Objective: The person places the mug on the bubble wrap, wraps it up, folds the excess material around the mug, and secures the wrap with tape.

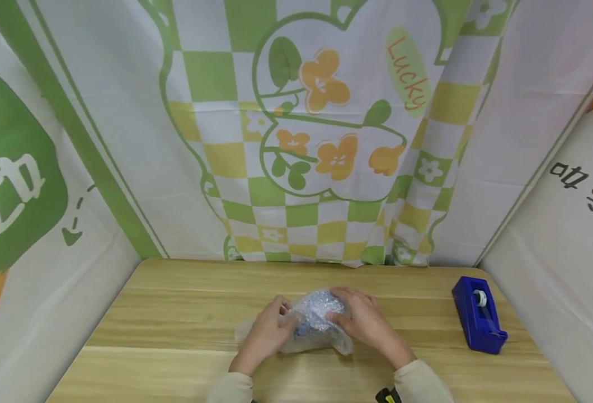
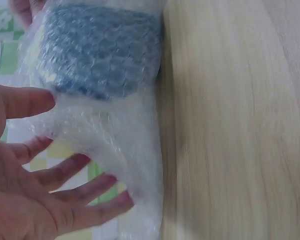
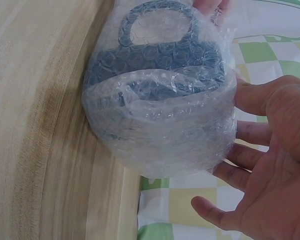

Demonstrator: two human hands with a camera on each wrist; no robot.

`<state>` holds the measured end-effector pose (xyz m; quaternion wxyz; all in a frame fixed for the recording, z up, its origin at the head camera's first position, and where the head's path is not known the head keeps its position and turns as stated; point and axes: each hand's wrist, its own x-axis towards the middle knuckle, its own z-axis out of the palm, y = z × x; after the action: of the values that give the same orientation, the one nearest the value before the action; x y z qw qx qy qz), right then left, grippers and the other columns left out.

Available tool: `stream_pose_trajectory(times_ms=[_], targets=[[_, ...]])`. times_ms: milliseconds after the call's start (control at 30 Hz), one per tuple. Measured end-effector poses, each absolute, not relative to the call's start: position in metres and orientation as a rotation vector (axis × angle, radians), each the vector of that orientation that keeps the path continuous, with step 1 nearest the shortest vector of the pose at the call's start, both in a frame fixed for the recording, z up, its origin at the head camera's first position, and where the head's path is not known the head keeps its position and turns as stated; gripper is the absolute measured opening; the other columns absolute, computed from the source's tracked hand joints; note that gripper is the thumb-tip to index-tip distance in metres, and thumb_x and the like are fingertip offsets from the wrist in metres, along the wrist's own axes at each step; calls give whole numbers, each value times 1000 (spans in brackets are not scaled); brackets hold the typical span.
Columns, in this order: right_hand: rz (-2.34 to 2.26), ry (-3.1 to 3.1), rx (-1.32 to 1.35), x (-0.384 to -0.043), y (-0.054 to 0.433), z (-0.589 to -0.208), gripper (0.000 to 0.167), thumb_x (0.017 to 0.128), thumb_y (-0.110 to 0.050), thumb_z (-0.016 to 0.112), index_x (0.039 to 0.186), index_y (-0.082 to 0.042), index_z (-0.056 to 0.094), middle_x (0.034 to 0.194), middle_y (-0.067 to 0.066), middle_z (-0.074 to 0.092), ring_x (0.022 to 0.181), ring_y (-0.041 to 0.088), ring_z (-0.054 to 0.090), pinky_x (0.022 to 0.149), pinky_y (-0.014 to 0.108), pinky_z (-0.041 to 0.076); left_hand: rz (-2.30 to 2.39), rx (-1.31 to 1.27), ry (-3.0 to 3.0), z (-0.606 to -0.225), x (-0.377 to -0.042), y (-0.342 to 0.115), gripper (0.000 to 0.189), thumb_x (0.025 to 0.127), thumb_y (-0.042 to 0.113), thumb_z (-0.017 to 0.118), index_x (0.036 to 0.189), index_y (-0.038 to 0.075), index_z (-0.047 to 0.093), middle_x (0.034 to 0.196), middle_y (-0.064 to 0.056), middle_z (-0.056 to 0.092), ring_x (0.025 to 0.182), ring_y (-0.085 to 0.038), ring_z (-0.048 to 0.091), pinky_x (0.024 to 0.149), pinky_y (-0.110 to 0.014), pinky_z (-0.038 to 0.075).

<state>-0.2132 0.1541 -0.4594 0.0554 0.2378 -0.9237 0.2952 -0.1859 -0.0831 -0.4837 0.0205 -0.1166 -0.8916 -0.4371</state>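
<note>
A person's 2 bare hands meet over a blue item point(image 3: 160, 57) wrapped in clear bubble wrap point(image 1: 316, 338), lying near the front of a wooden table point(image 1: 175, 302), between the hands. The item shows through the plastic; the right wrist view makes out its looped handle point(image 3: 192, 30) and a folded edge of wrap crossing its body.

The left hand point(image 1: 268, 333) is at the bundle's left side, its fingers spread wide, with the thumb and fingertips up against the wrap. In the left wrist view, a loose length of wrap runs past those fingers, beyond the blue part.

The right hand point(image 1: 364, 318) holds the bundle's right side, thumb on the near face and fingers round the far edge, the little finger standing away from it.

Both arms wear pale sleeves point(image 1: 422, 383), and a black and yellow band point(image 1: 388, 395) shows at the right wrist. Well apart, near the table's right edge, stands a blue tape dispenser point(image 1: 478, 319) with its roll point(image 1: 480, 298). Behind the table hangs a green, yellow and white checked curtain point(image 1: 326, 224) with orange flowers and the word "Lucky".
</note>
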Motion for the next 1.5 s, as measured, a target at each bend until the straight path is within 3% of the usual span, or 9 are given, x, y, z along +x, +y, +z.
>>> stream_pose_trajectory(times_ms=[300, 433, 533, 600, 700, 767, 900, 1233, 1500], targets=[[890, -2806, 722, -213, 154, -461, 52, 88, -20, 79, 132, 2, 62, 134, 20, 62, 125, 40, 57, 103, 68, 38, -1283, -469, -2760, -488, -186, -84, 34, 100, 20, 64, 70, 14, 48, 76, 1, 50, 75, -16, 50, 64, -31, 47], [886, -2810, 720, -213, 154, -460, 52, 88, -20, 79, 133, 2, 62, 135, 20, 62, 126, 40, 56, 102, 68, 38, -1545, -513, -2858, -487, -184, -94, 35, 106, 28, 51, 80, 7, 60, 95, -12, 60, 94, -35, 59, 82, -53, 53], [889, -2812, 716, -212, 155, -460, 53, 89, -20, 78, 133, 2, 61, 135, 21, 62, 127, 40, 56, 102, 68, 38, -1809, -405, -2839, -486, -186, -99, 34, 104, 20, 44, 87, -1, 66, 101, -20, 63, 96, -37, 57, 83, -52, 52], [894, -2814, 713, -212, 155, -460, 53, 89, -20, 78, 134, 2, 61, 135, 21, 61, 127, 40, 55, 102, 68, 38, -1920, -303, -2792, -487, -187, -101, 33, 98, 13, 43, 90, -5, 68, 100, -18, 64, 94, -26, 55, 82, -43, 50], [903, -2818, 711, -211, 156, -460, 52, 90, -20, 77, 134, 2, 61, 136, 21, 61, 128, 40, 55, 103, 69, 37, -1800, -268, -2808, -489, -190, -99, 23, 91, 6, 50, 90, -9, 68, 89, -17, 66, 84, -22, 55, 75, -38, 50], [905, -2823, 711, -211, 156, -461, 52, 91, -21, 77, 135, 2, 61, 136, 20, 61, 128, 40, 55, 103, 68, 37, -1642, -209, -2852, -491, -191, -96, 21, 87, 5, 61, 100, -12, 65, 97, -19, 62, 89, -27, 57, 79, -44, 53], [912, -2822, 715, -212, 156, -460, 52, 91, -21, 77, 135, 1, 61, 137, 19, 61, 128, 39, 55, 104, 68, 37, -1234, -21, -2956, -493, -191, -92, 54, 78, 13, 82, 117, -14, 56, 109, -26, 51, 99, -43, 52, 83, -59, 52], [897, -2816, 709, -213, 155, -460, 52, 90, -20, 77, 134, 2, 61, 136, 20, 61, 126, 41, 56, 102, 68, 39, -684, 196, -3120, -489, -192, -92, 56, 69, 49, 89, 77, 6, 54, 86, -16, 50, 83, -33, 41, 76, -46, 33], [901, -2833, 689, -212, 155, -459, 53, 90, -22, 77, 135, 1, 60, 137, 20, 60, 128, 40, 55, 104, 68, 37, -1199, 199, -2944, -486, -194, -91, 39, 68, 15, 86, 86, -6, 59, 86, -17, 55, 72, -29, 53, 57, -42, 50]])
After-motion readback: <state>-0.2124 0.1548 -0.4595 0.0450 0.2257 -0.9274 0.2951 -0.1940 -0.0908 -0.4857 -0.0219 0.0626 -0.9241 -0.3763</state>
